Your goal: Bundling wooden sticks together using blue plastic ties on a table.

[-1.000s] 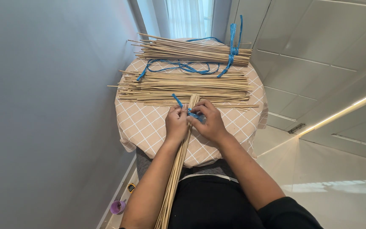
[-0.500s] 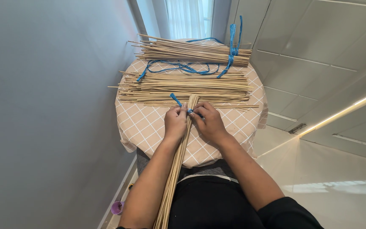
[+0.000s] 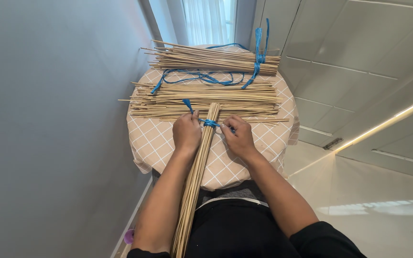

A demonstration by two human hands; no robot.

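A long bundle of thin pale sticks (image 3: pixel 194 177) runs from my lap up onto the round table (image 3: pixel 158 143). A blue plastic string (image 3: pixel 210 123) is wrapped around the bundle near its far end. My left hand (image 3: pixel 186 132) pinches one end of that string on the left of the bundle. My right hand (image 3: pixel 238 137) pinches the other end on the right, and the two ends are pulled apart.
A loose pile of sticks (image 3: pixel 206 99) lies across the table's middle. Behind it sits a tied stick bundle (image 3: pixel 211 58) with blue string, and loose blue string (image 3: pixel 197 76) lies between them. A grey wall is on the left, tiled floor on the right.
My hands have moved apart to either side of the bundle, drawing the blue string tight around it. The view has shifted slightly.
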